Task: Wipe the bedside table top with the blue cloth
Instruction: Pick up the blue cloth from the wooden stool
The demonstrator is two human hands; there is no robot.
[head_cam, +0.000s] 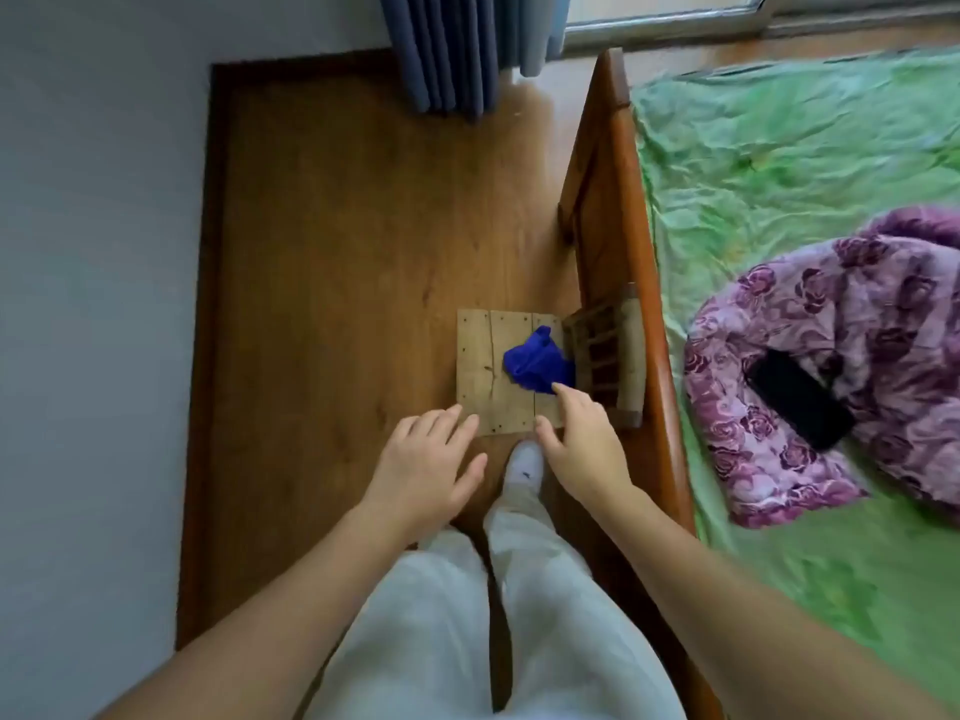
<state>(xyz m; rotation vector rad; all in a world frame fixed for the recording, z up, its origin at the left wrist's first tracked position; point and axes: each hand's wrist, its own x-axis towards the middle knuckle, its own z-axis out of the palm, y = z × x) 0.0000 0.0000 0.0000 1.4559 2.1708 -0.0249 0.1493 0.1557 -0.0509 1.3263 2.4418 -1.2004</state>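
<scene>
1. Bed (810, 200), green sheet, wooden frame: set along the right; a purple floral quilt (831, 366) is heaped on it.
2. Bedside table (478, 366), small, plank-topped: placed against the bed frame, within reach of both arms.
3. Blue cloth (537, 363): left crumpled on the table top's right part, ready to be taken up.
4. Right hand (582, 439): extended, fingers spread wide, index tip at the cloth's near edge; nothing is held.
5. Left hand (426, 470): held open, fingers splayed, over the table's near corner, empty, probably for balance.

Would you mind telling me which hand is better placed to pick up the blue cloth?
Probably the right hand: its fingertips nearly reach the blue cloth on the bedside table top. The left hand hovers open nearer the table's front-left corner.
</scene>
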